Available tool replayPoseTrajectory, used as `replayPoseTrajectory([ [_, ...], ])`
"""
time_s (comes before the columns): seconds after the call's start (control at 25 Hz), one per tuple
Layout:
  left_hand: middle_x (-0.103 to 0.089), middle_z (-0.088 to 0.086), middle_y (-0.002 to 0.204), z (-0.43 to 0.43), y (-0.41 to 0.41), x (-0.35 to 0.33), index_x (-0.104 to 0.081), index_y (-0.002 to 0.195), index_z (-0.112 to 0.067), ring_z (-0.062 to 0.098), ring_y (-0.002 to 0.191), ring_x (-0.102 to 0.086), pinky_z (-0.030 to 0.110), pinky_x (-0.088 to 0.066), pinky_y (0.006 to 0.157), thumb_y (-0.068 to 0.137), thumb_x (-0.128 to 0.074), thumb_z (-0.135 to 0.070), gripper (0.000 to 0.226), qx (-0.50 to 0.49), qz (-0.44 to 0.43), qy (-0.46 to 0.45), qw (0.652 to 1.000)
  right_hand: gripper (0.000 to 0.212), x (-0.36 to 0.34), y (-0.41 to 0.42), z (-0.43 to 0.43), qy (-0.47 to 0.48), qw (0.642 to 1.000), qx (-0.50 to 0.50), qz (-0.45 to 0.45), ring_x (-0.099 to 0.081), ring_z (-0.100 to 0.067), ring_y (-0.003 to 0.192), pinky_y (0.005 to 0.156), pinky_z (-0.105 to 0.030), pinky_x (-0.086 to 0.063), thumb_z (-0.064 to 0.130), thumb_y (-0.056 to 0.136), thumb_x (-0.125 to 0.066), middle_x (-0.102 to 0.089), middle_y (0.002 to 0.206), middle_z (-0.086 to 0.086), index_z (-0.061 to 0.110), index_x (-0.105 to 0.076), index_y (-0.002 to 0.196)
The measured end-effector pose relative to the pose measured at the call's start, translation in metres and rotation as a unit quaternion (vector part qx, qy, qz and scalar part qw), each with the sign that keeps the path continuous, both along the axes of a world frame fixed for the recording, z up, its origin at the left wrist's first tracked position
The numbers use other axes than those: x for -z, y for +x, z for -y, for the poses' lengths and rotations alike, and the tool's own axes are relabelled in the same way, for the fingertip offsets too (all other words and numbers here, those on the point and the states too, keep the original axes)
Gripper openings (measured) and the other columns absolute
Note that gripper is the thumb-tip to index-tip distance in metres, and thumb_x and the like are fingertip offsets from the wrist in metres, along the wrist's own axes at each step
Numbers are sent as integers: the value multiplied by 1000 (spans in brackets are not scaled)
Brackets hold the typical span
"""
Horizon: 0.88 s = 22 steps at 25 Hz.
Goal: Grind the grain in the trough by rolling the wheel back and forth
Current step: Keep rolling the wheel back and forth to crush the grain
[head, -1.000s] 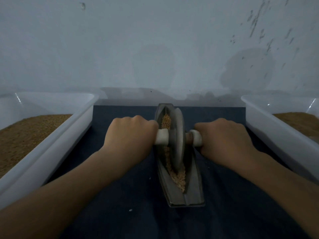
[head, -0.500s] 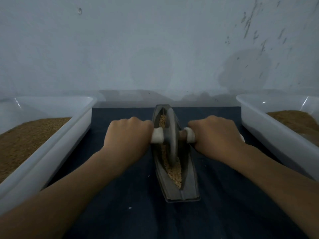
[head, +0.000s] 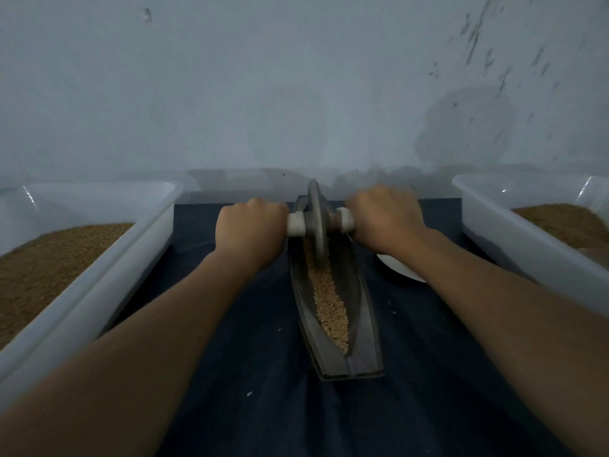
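Wheel [head: 317,222] at trough [head: 333,341] far end, held btwn L grip [head: 250,232], R grip [head: 384,219]

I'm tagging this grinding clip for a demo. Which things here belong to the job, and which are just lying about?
In the job: wheel, its handle gripped by left hand and right hand, trough, grain.
Lying about: left tub, right tub, both holding brown granules; white dish; dark cloth.
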<state>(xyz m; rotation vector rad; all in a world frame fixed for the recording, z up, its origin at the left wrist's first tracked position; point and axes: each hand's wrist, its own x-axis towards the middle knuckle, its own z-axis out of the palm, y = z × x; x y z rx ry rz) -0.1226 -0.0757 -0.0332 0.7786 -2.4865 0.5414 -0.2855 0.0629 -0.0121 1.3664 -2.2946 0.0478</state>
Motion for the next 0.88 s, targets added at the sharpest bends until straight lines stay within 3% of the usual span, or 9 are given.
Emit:
replayPoseTrajectory([
  [0.12, -29, -7, 62, -23, 31, 6, -43, 80, -25, 19, 52, -34, 31, -28, 49, 81, -65, -29, 22, 40, 5, -29, 999, 24, 12, 19, -41, 5, 1000, -22, -4, -58, -24, 69, 56, -30, -39, 35, 80, -67, -56, 74, 6, 32, -45, 71],
  [0.28, -8, -9, 56, -50, 64, -2, -30, 69, -28, 11, 45, -1, 20, -4, 47, 54, -80, -26, 52, 80, 9, -99, 992, 46, 20, 42, -89, -37, 997, -46, -46, -31, -7, 43, 46, -18, -12, 36, 61, -70, -34, 51, 13, 36, -25, 57],
  [0.36, -16, -7, 56, -47, 54, -2, -33, 71, -29, 13, 44, -8, 23, -8, 45, 65, -76, -28, 44, 42, 58, -75, 995, 45, 22, 38, -83, -30, 999, -29, -31, -31, -6, 43, 46, -18, -14, 36, 63, -71, -34, 51, 13, 35, -27, 57],
  [0.52, -44, -1, 70, -15, 12, -2, -55, 89, -24, 22, 59, -47, 34, -33, 54, 87, -60, -27, 6, -1, 52, -19, 998, 31, 18, 11, -24, -23, 1000, 9, 11, -57, -26, 69, 58, -31, -41, 34, 82, -67, -55, 74, 5, 31, -40, 68],
  [0.64, -61, 5, 86, -10, 0, -11, -64, 100, -24, 29, 76, -63, 35, -37, 57, 89, -59, -25, 12, -13, 55, -15, 998, 24, 10, 2, -6, -15, 999, 11, 30, -57, -25, 73, 64, -33, -46, 34, 84, -66, -65, 84, 0, 30, -46, 71],
  [0.76, -47, -1, 72, -28, 22, -9, -60, 95, -25, 25, 66, -55, 34, -34, 55, 86, -63, -27, 9, 11, 63, -25, 998, 25, 16, 16, -38, -7, 999, -4, 34, -58, -25, 72, 58, -32, -41, 39, 82, -66, -54, 76, 4, 32, -45, 72],
  [0.88, -21, -7, 58, -55, 60, 0, -42, 76, -27, 14, 44, -20, 26, -15, 44, 71, -74, -30, 32, 41, 52, -67, 996, 41, 22, 39, -82, -28, 998, -49, -36, -40, -12, 48, 46, -21, -19, 34, 70, -70, -39, 57, 13, 33, -30, 61],
])
